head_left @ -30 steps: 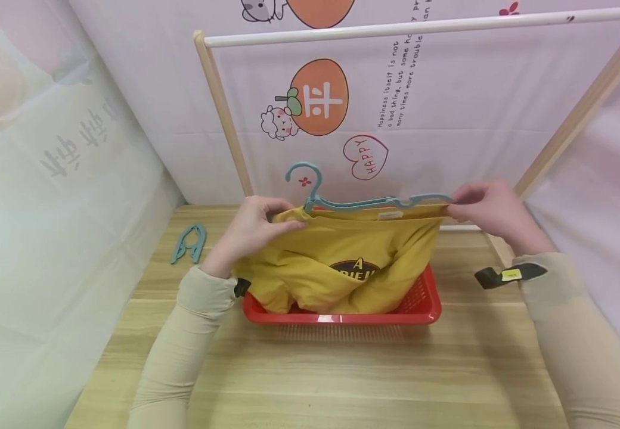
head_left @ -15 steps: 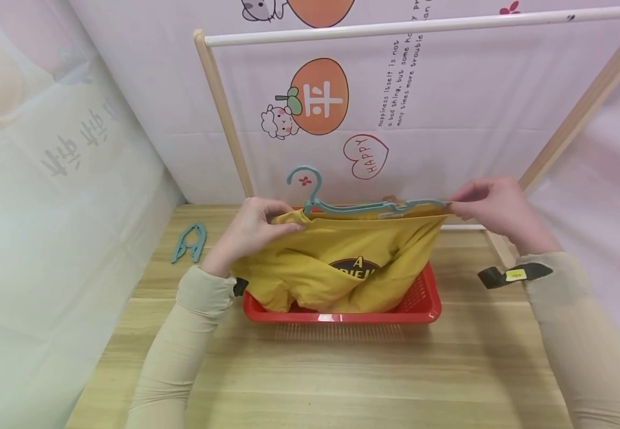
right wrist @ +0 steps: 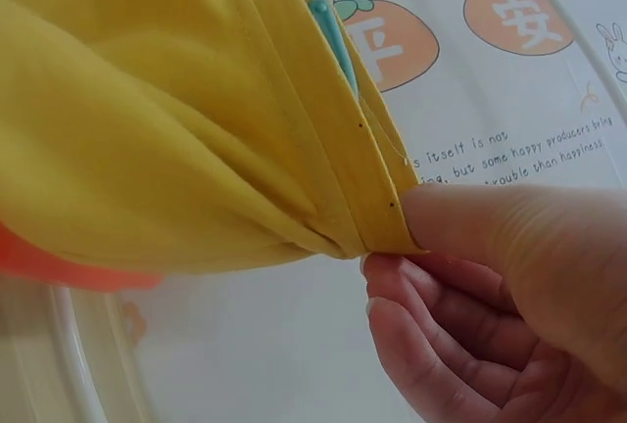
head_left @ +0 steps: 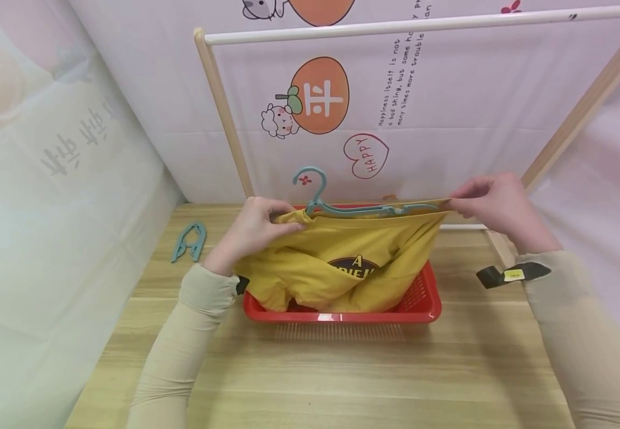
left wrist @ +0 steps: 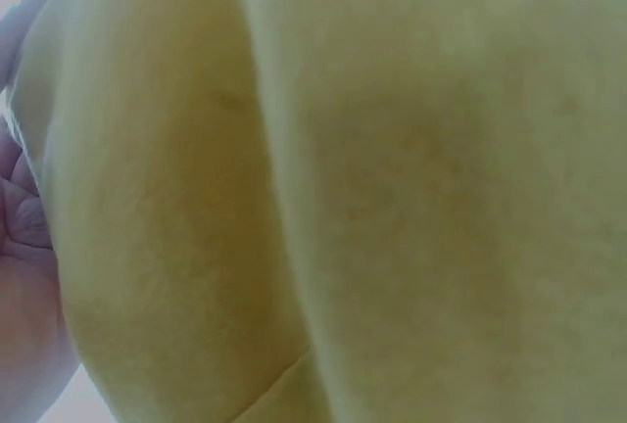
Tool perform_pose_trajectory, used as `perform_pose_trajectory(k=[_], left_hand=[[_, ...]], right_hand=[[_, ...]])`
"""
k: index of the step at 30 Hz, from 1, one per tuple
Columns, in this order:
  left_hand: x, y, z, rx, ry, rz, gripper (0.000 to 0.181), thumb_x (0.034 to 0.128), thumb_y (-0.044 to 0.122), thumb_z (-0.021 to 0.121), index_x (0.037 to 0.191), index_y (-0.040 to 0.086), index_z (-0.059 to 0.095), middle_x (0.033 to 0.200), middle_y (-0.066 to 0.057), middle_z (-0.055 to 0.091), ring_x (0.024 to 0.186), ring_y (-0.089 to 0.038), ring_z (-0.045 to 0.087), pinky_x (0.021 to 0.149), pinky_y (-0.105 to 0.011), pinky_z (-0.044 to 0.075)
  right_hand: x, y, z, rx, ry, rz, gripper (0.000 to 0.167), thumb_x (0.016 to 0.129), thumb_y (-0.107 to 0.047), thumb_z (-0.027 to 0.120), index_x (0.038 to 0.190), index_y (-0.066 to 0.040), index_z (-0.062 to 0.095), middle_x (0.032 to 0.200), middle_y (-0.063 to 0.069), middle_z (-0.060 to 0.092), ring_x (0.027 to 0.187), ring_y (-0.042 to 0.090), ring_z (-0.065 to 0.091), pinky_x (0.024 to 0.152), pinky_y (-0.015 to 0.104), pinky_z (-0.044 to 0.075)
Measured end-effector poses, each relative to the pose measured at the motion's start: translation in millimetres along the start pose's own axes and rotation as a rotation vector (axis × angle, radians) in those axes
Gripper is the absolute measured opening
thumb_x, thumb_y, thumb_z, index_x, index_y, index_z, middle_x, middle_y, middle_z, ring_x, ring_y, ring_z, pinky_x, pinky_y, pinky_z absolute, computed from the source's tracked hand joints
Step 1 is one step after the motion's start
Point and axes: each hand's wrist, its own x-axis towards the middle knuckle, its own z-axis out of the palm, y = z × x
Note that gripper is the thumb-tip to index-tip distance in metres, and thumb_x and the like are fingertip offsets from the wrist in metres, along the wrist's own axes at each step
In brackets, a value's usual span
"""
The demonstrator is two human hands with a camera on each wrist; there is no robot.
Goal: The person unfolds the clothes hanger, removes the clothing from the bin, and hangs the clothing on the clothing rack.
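Observation:
A yellow shirt (head_left: 342, 244) with a dark printed oval is stretched between both hands above a red basket (head_left: 342, 317), its lower part inside. At the left end of its top edge, my left hand (head_left: 259, 229) pinches the cloth beside the hanger hook. My right hand (head_left: 498, 208) pinches the right corner; the right wrist view shows the thumb and fingertips on the hem (right wrist: 392, 212). A teal hanger (head_left: 353, 210) lies along the opening, hook up, its right arm partly inside the cloth. Yellow cloth (left wrist: 323, 188) fills most of the left wrist view.
A second teal hanger (head_left: 189, 241), folded, lies on the wooden table (head_left: 342, 381) at the left. Behind the basket stands a rack with a white bar (head_left: 396, 28) and wooden legs. Printed white cloth (head_left: 449, 89) hangs behind and at the sides.
The hanger's right arm has dropped lower, behind the shirt's top edge, and its hook has shifted slightly right. My right hand has moved slightly right and up; my left hand has hardly moved.

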Motion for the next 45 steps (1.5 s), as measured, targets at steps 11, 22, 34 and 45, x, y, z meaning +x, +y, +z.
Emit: perform_pose_trajectory(k=[11, 22, 34, 45], left_hand=[[3.4, 2.4, 5.8, 0.004, 0.058, 0.047, 0.016, 0.0854, 0.019, 0.086, 0.095, 0.007, 0.080, 0.088, 0.002, 0.073, 0.073, -0.014, 0.059, 0.062, -0.030, 0.047], [6.2, 9.1, 6.6, 0.002, 0.086, 0.065, 0.017, 0.0849, 0.020, 0.086, 0.095, 0.007, 0.081, 0.089, 0.002, 0.074, 0.074, -0.014, 0.060, 0.063, -0.029, 0.047], [7.1, 10.9, 8.0, 0.001, 0.098, 0.069, 0.016, 0.0854, 0.019, 0.086, 0.095, 0.007, 0.080, 0.088, 0.003, 0.073, 0.072, -0.013, 0.059, 0.062, -0.029, 0.047], [10.9, 16.2, 14.5, 0.012, 0.085, 0.107, 0.015, 0.0861, 0.018, 0.085, 0.094, 0.006, 0.080, 0.084, 0.002, 0.073, 0.067, -0.012, 0.057, 0.059, -0.028, 0.046]], right_hand=[[-6.5, -17, 2, 0.023, -0.055, 0.012, 0.045, 0.087, -0.041, 0.083, 0.107, -0.002, 0.077, 0.096, 0.009, 0.076, 0.077, 0.021, 0.071, 0.068, 0.023, 0.053], [-8.6, -38, 11, 0.073, -0.035, -0.029, 0.044, 0.084, -0.041, 0.085, 0.102, -0.002, 0.078, 0.089, 0.005, 0.077, 0.075, 0.021, 0.073, 0.070, 0.019, 0.053], [-7.6, -51, 20, 0.130, -0.047, -0.028, 0.040, 0.086, -0.037, 0.085, 0.103, -0.001, 0.077, 0.088, 0.005, 0.077, 0.075, 0.021, 0.073, 0.072, 0.022, 0.054], [-7.7, -74, 38, 0.225, -0.103, -0.050, 0.034, 0.086, -0.029, 0.085, 0.098, 0.001, 0.077, 0.088, 0.009, 0.076, 0.072, 0.023, 0.073, 0.068, 0.030, 0.060]])
